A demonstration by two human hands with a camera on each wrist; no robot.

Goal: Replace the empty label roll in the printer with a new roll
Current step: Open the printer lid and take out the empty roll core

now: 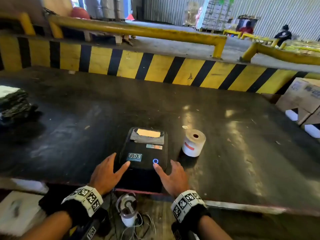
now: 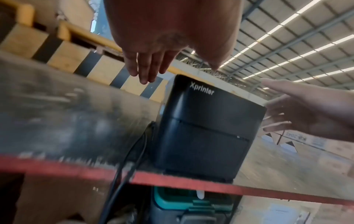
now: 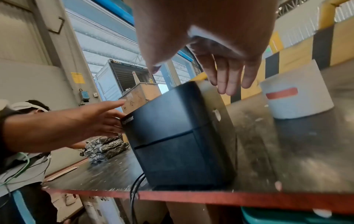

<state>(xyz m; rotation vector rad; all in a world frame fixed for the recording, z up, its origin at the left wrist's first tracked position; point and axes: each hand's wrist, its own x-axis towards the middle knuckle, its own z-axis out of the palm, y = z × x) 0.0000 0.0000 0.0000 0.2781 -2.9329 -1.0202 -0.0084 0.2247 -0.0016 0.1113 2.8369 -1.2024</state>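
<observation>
While lid shut, both spread hands (image 1: pixel 107 172) flanking printer (image 1: pixel 144 149), new roll (image 1: pixel 194 142) beside

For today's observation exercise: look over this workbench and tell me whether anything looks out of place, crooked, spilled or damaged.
Nothing stands out. The printer sits closed and square near the table edge, the new roll stands upright beside it, and the left hand and right hand are open at the printer's sides.

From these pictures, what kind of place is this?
Most likely a warehouse or loading dock: yellow-and-black hazard striping behind the worktable, stacked boxes on pallets against corrugated walls, and a label printer beside a fresh roll.
</observation>
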